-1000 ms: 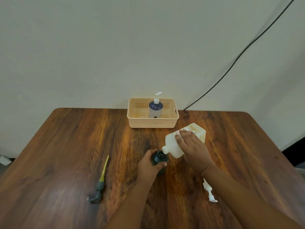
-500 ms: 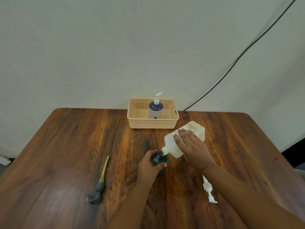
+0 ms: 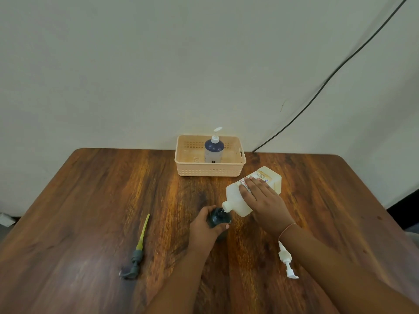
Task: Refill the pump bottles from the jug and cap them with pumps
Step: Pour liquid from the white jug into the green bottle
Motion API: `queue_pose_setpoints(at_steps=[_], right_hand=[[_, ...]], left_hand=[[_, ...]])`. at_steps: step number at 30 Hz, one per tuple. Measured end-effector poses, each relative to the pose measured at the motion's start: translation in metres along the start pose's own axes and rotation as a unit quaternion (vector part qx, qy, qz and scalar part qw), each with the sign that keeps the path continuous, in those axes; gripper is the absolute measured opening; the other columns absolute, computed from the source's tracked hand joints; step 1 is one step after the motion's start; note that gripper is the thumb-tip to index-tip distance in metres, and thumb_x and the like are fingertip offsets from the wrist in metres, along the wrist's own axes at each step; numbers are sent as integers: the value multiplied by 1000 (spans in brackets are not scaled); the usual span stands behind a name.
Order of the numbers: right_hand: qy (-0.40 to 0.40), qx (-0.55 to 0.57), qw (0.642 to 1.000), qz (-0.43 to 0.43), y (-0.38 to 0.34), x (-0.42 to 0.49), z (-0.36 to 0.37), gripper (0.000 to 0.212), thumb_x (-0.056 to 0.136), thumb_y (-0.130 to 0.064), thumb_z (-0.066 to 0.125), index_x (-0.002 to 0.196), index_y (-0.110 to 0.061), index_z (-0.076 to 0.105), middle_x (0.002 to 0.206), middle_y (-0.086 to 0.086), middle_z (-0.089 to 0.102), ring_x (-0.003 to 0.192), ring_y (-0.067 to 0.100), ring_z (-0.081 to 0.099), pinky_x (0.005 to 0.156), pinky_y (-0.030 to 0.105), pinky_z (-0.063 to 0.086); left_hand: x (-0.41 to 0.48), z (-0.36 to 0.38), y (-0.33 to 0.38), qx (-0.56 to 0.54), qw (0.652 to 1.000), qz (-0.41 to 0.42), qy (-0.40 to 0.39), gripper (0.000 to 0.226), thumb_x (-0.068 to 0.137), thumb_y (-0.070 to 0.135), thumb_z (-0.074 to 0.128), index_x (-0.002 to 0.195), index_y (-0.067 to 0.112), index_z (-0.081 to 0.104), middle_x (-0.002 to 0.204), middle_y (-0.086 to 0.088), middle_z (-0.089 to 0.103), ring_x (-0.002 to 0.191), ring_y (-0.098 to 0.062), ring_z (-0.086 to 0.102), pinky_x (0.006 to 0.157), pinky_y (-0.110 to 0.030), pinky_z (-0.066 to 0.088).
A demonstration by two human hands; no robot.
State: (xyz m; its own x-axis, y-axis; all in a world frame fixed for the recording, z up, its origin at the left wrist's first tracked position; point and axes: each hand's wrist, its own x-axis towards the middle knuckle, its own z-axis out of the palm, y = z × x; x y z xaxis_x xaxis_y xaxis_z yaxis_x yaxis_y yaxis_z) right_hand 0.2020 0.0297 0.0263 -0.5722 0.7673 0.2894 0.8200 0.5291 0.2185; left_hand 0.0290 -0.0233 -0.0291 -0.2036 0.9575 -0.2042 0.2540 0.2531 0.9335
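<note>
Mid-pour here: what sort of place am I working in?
Likely a plain indoor room used as a makeshift workstation: a wooden table set against a blank pale wall, a loose black cable running down that wall, and a single plastic basket at the table's back edge.

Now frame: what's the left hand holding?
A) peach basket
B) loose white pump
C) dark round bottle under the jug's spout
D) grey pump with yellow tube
C: the left hand grips the dark round bottle standing on the wooden table, the spout of the tilted translucent white plastic jug at its mouth; the grey pump with yellow tube lies apart, untouched.
</note>
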Motion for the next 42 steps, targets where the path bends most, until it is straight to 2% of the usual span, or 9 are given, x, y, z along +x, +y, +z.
queue_pose_setpoints(at_steps=[10, 15, 19, 26, 30, 39, 42], right_hand=[[-5, -2, 1000, 0, 0, 1, 0, 84, 44, -14, 92, 120, -9, 56, 121, 17, 63, 111, 34, 60, 94, 43, 33], [-3, -3, 1000, -2, 1, 1, -1, 84, 44, -13, 92, 120, -9, 55, 120, 18, 63, 111, 35, 60, 94, 44, 33], [-2, -3, 1000, -2, 0, 1, -1, 85, 43, -14, 92, 120, -9, 56, 121, 17, 63, 111, 35, 60, 94, 44, 33], [2, -9, 1000, -6, 1, 1, -3, 82, 43, -14, 93, 117, -8, 60, 119, 18, 64, 109, 34, 61, 93, 43, 34], [-2, -9, 1000, -9, 1, 1, -4, 82, 45, -14, 92, 119, -8, 58, 122, 18, 63, 112, 34, 60, 94, 43, 34], [-5, -8, 1000, -14, 1, 2, -4, 82, 46, -15, 92, 120, -9, 57, 123, 18, 62, 113, 35, 59, 95, 45, 34], [-5, -10, 1000, -15, 2, 2, -3, 82, 46, -14, 92, 120, -9, 57, 123, 17, 62, 113, 34, 59, 95, 45, 33]], left_hand=[[2, 2, 0, 5, 1000, -15, 7, 58, 69, 17, 79, 122, 23, 53, 122, 8, 60, 104, -4, 49, 87, -19, 42], [2, 1, 0, 5, 1000, -9, 0, 58, 70, 16, 78, 122, 22, 53, 122, 7, 59, 104, -3, 48, 84, -15, 40], [2, 1, 2, 4, 1000, -13, 1, 58, 70, 15, 79, 122, 21, 53, 123, 7, 59, 107, -5, 49, 89, -20, 40], [1, 1, 2, -3, 1000, -12, -2, 56, 69, 16, 79, 119, 24, 53, 118, 11, 59, 103, -2, 48, 84, -15, 39], [0, 0, 2, -11, 1000, -13, -5, 54, 69, 15, 79, 117, 25, 54, 113, 14, 57, 102, -1, 48, 76, -8, 37], [1, 1, 2, -12, 1000, -18, -6, 56, 69, 15, 79, 119, 24, 54, 115, 13, 57, 105, -4, 49, 88, -19, 41], [1, 1, 3, -13, 1000, -15, -5, 55, 69, 16, 79, 118, 25, 54, 109, 18, 55, 101, -2, 49, 77, -10, 40]])
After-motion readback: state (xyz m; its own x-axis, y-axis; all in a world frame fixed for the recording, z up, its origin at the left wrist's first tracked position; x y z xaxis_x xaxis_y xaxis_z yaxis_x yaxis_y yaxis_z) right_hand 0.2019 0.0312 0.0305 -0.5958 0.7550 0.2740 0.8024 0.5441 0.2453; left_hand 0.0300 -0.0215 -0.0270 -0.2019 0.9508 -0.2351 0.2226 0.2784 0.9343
